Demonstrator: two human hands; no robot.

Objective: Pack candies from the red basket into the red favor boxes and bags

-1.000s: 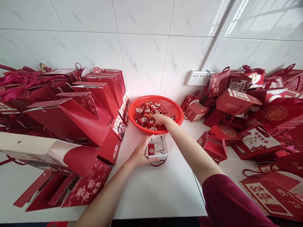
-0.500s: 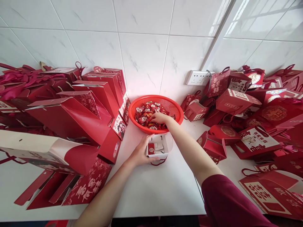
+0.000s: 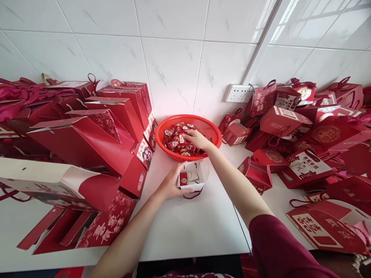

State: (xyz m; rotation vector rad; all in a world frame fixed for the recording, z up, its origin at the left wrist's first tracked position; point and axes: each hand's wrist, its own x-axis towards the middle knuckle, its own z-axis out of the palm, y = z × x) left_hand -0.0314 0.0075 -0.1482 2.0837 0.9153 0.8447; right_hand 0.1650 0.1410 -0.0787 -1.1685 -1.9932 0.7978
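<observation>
My left hand (image 3: 173,182) grips the left side of a small open gift box (image 3: 199,174), white inside, with its thumb along the front wall and fingers at the far corner. A red wrapped piece (image 3: 183,179) lies in the box, and a dark red cord loop (image 3: 193,195) hangs at its front. Over the red plastic basket (image 3: 216,133) is my right hand (image 3: 197,139), fingers pinched on a red-and-white wrapped candy (image 3: 182,139). More wrapped candies (image 3: 174,144) are heaped in the basket under it.
Red gift boxes and bags (image 3: 113,131) stand in rows on the left. A pile of red gift boxes (image 3: 285,121) covers the right side. Behind is a tiled wall with a white power strip (image 3: 238,93). The white table's front edge (image 3: 191,256) runs near my body.
My right hand has lifted slightly from the candy heap, and a wrapped candy now shows at its fingertips. My left hand still holds the box. The view has shifted slightly.
</observation>
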